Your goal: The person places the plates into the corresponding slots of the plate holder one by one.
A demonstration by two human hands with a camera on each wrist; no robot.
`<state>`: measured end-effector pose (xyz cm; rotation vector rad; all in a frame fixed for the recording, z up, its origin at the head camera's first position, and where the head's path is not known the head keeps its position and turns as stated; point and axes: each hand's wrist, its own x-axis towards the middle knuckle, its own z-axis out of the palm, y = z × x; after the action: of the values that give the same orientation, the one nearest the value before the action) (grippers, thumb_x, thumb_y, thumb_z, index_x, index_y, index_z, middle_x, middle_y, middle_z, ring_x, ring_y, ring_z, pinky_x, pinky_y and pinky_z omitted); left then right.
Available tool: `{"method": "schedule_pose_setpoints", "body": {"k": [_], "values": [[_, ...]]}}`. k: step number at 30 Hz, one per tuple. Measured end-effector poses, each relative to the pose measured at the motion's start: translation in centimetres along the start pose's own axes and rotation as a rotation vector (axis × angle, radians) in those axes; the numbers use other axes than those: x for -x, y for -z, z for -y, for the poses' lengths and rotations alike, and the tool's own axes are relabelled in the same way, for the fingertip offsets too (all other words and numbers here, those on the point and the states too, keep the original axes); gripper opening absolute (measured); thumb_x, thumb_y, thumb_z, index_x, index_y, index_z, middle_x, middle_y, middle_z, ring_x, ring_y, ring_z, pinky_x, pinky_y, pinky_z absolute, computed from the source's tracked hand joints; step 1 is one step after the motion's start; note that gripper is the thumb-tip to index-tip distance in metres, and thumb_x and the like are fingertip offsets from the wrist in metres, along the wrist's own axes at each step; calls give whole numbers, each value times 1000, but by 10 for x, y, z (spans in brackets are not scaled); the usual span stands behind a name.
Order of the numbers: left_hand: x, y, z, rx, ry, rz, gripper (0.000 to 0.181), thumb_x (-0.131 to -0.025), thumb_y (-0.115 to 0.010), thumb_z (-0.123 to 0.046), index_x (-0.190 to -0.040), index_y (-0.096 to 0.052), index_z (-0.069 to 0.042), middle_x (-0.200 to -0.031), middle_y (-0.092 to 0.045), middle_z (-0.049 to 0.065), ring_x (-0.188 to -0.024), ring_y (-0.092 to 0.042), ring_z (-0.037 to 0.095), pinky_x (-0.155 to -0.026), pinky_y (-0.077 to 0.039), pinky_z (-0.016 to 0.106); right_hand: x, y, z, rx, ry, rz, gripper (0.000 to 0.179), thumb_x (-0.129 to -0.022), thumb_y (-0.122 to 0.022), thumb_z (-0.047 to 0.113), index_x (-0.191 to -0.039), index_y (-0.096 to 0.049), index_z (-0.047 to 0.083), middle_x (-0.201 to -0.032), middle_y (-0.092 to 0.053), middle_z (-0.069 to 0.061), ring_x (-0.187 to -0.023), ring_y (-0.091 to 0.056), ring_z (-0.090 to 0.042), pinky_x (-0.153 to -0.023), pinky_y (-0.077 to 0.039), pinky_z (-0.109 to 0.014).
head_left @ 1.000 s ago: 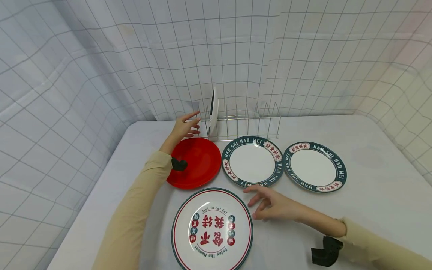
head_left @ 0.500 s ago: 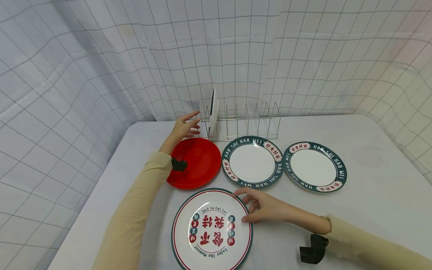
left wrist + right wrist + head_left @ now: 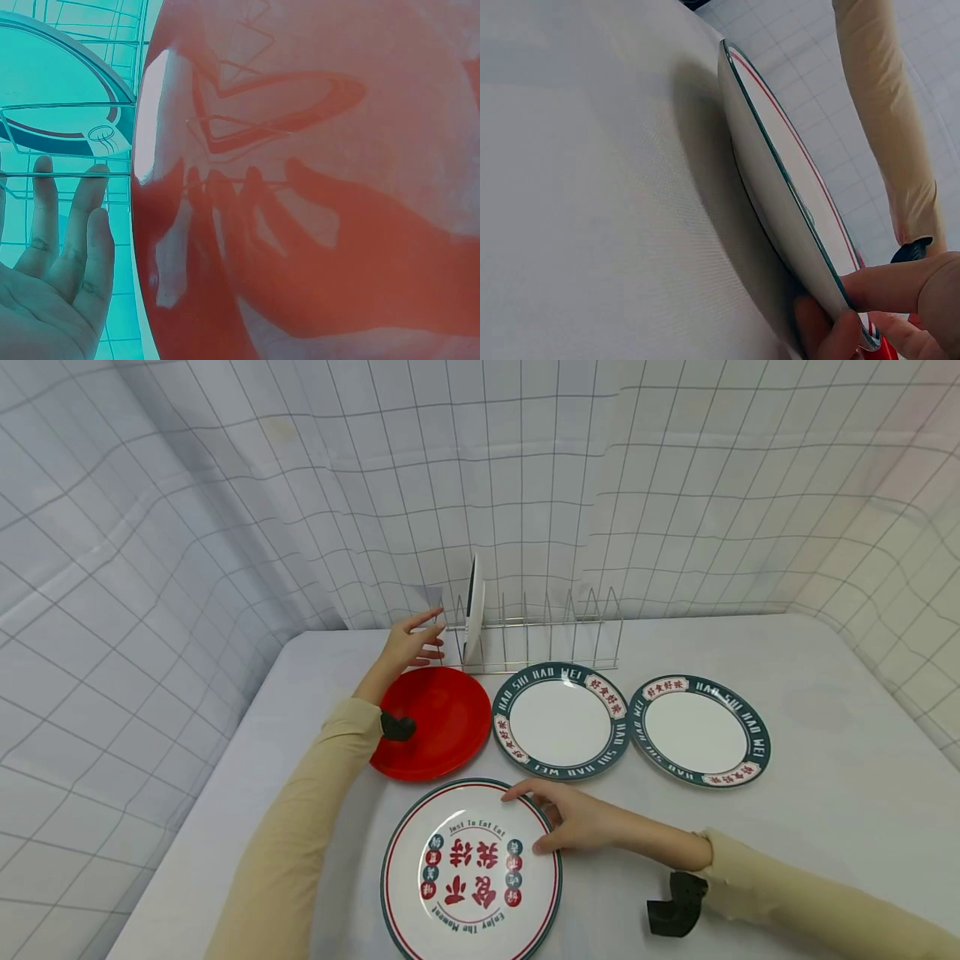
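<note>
My right hand (image 3: 581,817) is at the upper right rim of a large white plate (image 3: 468,868) with a green and red edge and red lettering. In the right wrist view its thumb lies over the rim of that plate (image 3: 780,172) and curled fingers sit beneath it. My left hand (image 3: 408,645) reaches to the left end of a wire dish rack (image 3: 551,625), fingers loosely extended. Its fingertips meet a rack wire in the left wrist view. One plate (image 3: 475,610) stands upright in the rack, just right of those fingers.
A red plate (image 3: 442,727) lies below my left wrist. Two white plates with dark green lettered rims, a middle plate (image 3: 561,722) and a right plate (image 3: 701,732), lie in front of the rack. A gridded cloth (image 3: 525,468) hangs behind.
My right hand has moved left from beside the large white plate and taken its rim. The left hand and the plates have stayed where they were.
</note>
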<state>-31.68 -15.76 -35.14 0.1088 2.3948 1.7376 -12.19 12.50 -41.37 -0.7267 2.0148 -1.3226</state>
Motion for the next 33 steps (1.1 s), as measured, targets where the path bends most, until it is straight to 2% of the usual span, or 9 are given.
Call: {"method": "schedule_pose_setpoints", "body": {"k": [4,7,11,14,17,21,23,26,33], "values": [[-8,2,11,-22,-13,-6,49,-99,-53,-30,-146,-43,-22,-121,-60,32,-79,-73,18,-93,-51,52,-2,3,2,-38,-10,39,65,-79,-71,-5,-137,-46,10,-119,-57,-16,-91,-61,-18,-78,-55,-25],[-12,2,18,-42,-29,-19,49,-98,-54,-34,-146,-44,-25,-118,-62,28,-72,-72,10,-89,-54,47,-3,5,3,-67,-40,66,66,-80,-69,-4,-139,-46,13,-123,-58,-14,-97,-62,-19,-83,-55,-27],[-16,1,22,-41,-39,-30,49,-98,-54,-36,-145,-45,-26,-118,-62,29,-68,-70,6,-84,-56,43,-3,9,1,-98,-74,98,67,-81,-67,-2,-141,-46,18,-127,-57,-11,-103,-59,-20,-87,-52,-28],[-16,1,22,-39,-34,-25,49,-98,-54,-35,-145,-45,-26,-120,-61,31,-67,-69,5,-82,-57,41,-3,12,-1,-152,-66,140,69,-80,-64,-3,-143,-44,17,-137,-51,-11,-109,-54,-20,-89,-49,-26],[-13,2,17,-33,-22,-18,49,-98,-54,-33,-145,-44,-25,-121,-61,31,-68,-71,8,-82,-57,41,-2,14,-2,-217,-41,204,70,-80,-61,-6,-145,-42,11,-143,-44,-14,-113,-51,-20,-91,-49,-24],[-5,1,3,-15,-5,-4,49,-99,-54,-26,-146,-43,-20,-123,-59,33,-81,-74,23,-89,-54,49,0,16,-3,-256,-21,258,69,-81,-59,-8,-145,-41,6,-143,-44,-18,-110,-53,-18,-87,-51,-22],[-1,0,-4,-7,2,3,49,-99,-53,-23,-147,-41,-18,-124,-57,34,-87,-73,29,-93,-50,54,1,17,-5,-259,-17,262,68,-81,-59,-8,-145,-41,6,-143,-44,-19,-109,-53,-18,-86,-52,-21],[0,-1,-4,-8,0,10,50,-100,-52,-23,-148,-40,-18,-125,-56,35,-91,-72,32,-94,-49,54,2,17,-7,-242,4,259,69,-82,-59,-6,-146,-39,7,-144,-43,-19,-110,-53,-19,-86,-51,-21],[6,-1,-7,-23,-3,16,49,-101,-50,-22,-148,-39,-16,-124,-56,35,-104,-64,44,-96,-47,57,8,12,-12,-148,68,209,68,-87,-62,2,-148,-37,15,-151,-36,-10,-125,-46,-22,-101,-41,-17]]}}
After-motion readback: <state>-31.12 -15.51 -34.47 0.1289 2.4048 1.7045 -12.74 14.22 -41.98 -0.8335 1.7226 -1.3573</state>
